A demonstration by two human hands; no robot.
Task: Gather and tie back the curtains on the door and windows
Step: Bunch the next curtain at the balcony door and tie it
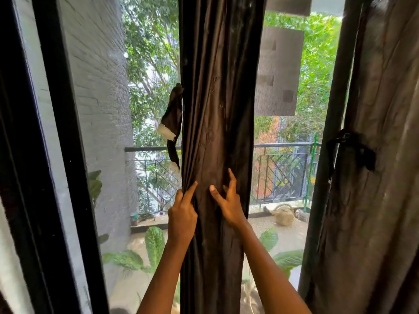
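Curtains: two, centre curtain (217,87), right curtain (385,109). Hands: two, left hand (182,214), right hand (229,202). Tie-backs: two, loose strap (172,123), knotted tie (353,148). Balcony railing (283,145): one.

Daylight comes through a glass door with a black frame (68,155). Outside, a white brick wall (99,98) stands on the left. A dark metal railing (283,146) edges a pale balcony floor (290,232). Large-leafed plants (154,243) grow near the glass, and green trees (154,53) fill the distance.
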